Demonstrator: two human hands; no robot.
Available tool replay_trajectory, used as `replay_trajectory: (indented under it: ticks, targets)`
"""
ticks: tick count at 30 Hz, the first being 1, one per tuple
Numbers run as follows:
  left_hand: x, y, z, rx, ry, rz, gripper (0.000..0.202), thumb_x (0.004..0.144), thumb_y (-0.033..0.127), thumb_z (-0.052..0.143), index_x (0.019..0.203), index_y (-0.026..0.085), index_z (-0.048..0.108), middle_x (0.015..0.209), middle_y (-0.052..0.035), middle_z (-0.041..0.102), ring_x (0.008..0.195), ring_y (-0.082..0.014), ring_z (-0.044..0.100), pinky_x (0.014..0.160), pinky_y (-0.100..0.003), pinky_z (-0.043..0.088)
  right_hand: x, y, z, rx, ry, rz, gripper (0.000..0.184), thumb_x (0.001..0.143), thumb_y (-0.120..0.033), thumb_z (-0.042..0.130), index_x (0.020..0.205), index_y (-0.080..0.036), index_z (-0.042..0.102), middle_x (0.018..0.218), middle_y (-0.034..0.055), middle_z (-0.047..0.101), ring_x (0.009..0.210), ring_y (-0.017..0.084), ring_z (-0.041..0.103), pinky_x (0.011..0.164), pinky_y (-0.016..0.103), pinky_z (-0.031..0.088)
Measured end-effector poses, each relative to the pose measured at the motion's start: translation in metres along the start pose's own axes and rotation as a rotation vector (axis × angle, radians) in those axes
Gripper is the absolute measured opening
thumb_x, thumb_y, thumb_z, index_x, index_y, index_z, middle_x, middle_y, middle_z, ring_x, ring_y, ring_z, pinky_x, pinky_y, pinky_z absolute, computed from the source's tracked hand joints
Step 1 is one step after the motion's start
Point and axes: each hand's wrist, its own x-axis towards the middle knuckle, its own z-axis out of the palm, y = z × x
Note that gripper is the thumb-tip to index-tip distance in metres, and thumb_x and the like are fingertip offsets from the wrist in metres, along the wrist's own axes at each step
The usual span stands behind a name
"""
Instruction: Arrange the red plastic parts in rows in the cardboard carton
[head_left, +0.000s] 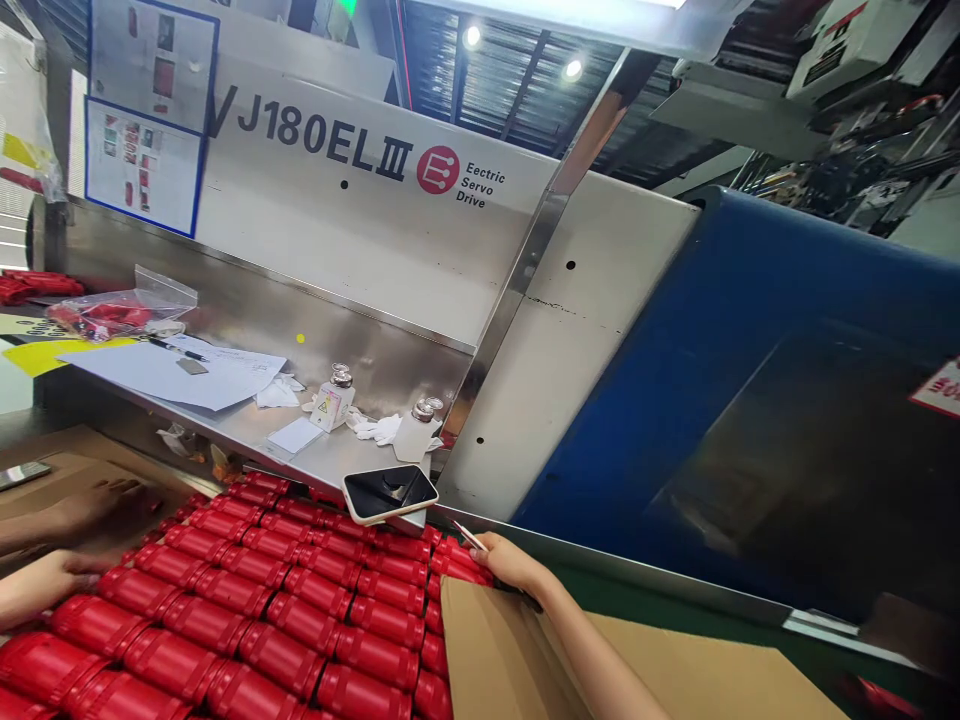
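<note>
— Red cylinders (pixel 300 620) lie packed in rows, long axes roughly left to right?
— Yes. Right hand (pixel 512 563) sits at their far right corner, fingers pinching a thin stick (pixel 471 538). Left hand (pixel 45 585), blurred, seems spread flat on the left rows.

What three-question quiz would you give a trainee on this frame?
1. True or false: the red parts lie side by side in rows.
2. Which is the right hand nearest to? A) the cardboard flap B) a plastic bag C) the posted sheets
3. Fill in: the phone and two white bottles sit on the metal ____.
Key: 1 true; 2 A; 3 shelf.
</note>
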Motion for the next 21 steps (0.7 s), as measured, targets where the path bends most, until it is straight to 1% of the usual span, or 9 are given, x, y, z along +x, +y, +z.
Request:
replay_trajectory:
  ticks: [2, 4, 5, 7, 10, 12, 15, 18, 21]
  targets:
    - [0.004, 0.030, -0.011, 0.096, -0.054, 0.105, 0.009, 0.075, 0.004, 0.057, 0.075, 0.011, 0.063, 0.076, 0.0002, 0.069, 0.081, -0.0186, 0.065, 0.084, -0.042, 0.046, -0.004, -0.003, -0.001, -0.035, 0.031, -0.030, 0.021, 0.087, -0.029, 0.053, 0.103, -0.015, 0.056, 0.105, 0.0048, 0.056, 0.091, 0.020, 0.056, 0.079, 0.040, 0.046]
    - [0.008, 0.069, -0.005, 0.160, -0.049, 0.262, 0.013, 0.076, 0.010, 0.058, 0.089, 0.011, 0.062, 0.094, -0.0030, 0.067, 0.096, -0.0221, 0.059, 0.092, -0.047, 0.038, -0.008, -0.005, -0.001, -0.065, 0.064, -0.063, 0.019, 0.087, -0.026, 0.054, 0.102, -0.015, 0.056, 0.110, 0.0056, 0.055, 0.099, 0.021, 0.053, 0.085, 0.044, 0.042]
    - [0.010, 0.091, 0.005, 0.168, -0.056, 0.357, 0.020, 0.078, 0.013, 0.057, 0.098, 0.012, 0.059, 0.105, -0.0053, 0.063, 0.103, -0.0223, 0.055, 0.094, -0.047, 0.036, -0.009, -0.005, 0.000, -0.076, 0.078, -0.077, 0.017, 0.086, -0.025, 0.054, 0.101, -0.015, 0.057, 0.110, 0.0056, 0.054, 0.100, 0.022, 0.052, 0.086, 0.044, 0.041]
    - [0.017, 0.132, 0.035, 0.177, -0.072, 0.504, 0.022, 0.079, 0.019, 0.056, 0.101, 0.016, 0.058, 0.112, -0.0058, 0.059, 0.108, -0.0225, 0.051, 0.094, -0.047, 0.035, -0.012, -0.006, 0.001, -0.086, 0.093, -0.094, 0.014, 0.085, -0.024, 0.056, 0.095, -0.014, 0.058, 0.108, 0.0050, 0.055, 0.098, 0.021, 0.052, 0.085, 0.044, 0.041]
    - [0.032, 0.175, 0.087, 0.182, -0.068, 0.561, 0.018, 0.081, 0.025, 0.054, 0.095, 0.014, 0.059, 0.103, -0.0061, 0.061, 0.099, -0.0216, 0.055, 0.088, -0.047, 0.041, -0.012, -0.006, 0.003, -0.079, 0.102, -0.098, 0.015, 0.084, -0.025, 0.058, 0.094, -0.014, 0.059, 0.103, 0.0042, 0.057, 0.092, 0.020, 0.055, 0.081, 0.041, 0.044]
    - [0.044, 0.189, 0.115, 0.162, -0.049, 0.573, 0.020, 0.081, 0.025, 0.054, 0.098, 0.015, 0.057, 0.106, -0.0069, 0.059, 0.099, -0.0220, 0.055, 0.086, -0.046, 0.042, -0.012, -0.007, 0.002, -0.056, 0.092, -0.113, 0.018, 0.084, -0.026, 0.058, 0.097, -0.014, 0.058, 0.099, 0.0036, 0.059, 0.089, 0.019, 0.057, 0.079, 0.040, 0.046]
    - [0.061, 0.195, 0.141, 0.118, -0.028, 0.607, 0.027, 0.082, 0.026, 0.052, 0.108, 0.017, 0.053, 0.116, -0.0078, 0.054, 0.101, -0.0227, 0.054, 0.084, -0.046, 0.044, -0.012, -0.008, -0.001, -0.002, 0.054, -0.160, 0.017, 0.083, -0.025, 0.058, 0.096, -0.014, 0.058, 0.097, 0.0030, 0.061, 0.089, 0.019, 0.058, 0.079, 0.039, 0.046]
    - [0.075, 0.199, 0.152, 0.101, -0.021, 0.616, 0.030, 0.082, 0.027, 0.053, 0.111, 0.017, 0.052, 0.118, -0.0080, 0.053, 0.101, -0.0236, 0.054, 0.084, -0.047, 0.045, -0.012, -0.008, -0.005, 0.049, 0.015, -0.180, 0.016, 0.082, -0.024, 0.060, 0.095, -0.014, 0.060, 0.094, 0.0025, 0.062, 0.087, 0.019, 0.059, 0.078, 0.038, 0.047]
    - [0.082, 0.206, 0.156, 0.103, -0.032, 0.611, 0.031, 0.081, 0.025, 0.054, 0.111, 0.018, 0.052, 0.119, -0.0080, 0.052, 0.102, -0.0239, 0.053, 0.084, -0.047, 0.045, -0.011, -0.004, -0.005, 0.099, 0.000, -0.187, 0.016, 0.082, -0.024, 0.060, 0.093, -0.014, 0.060, 0.091, 0.0016, 0.062, 0.085, 0.019, 0.059, 0.077, 0.038, 0.047]
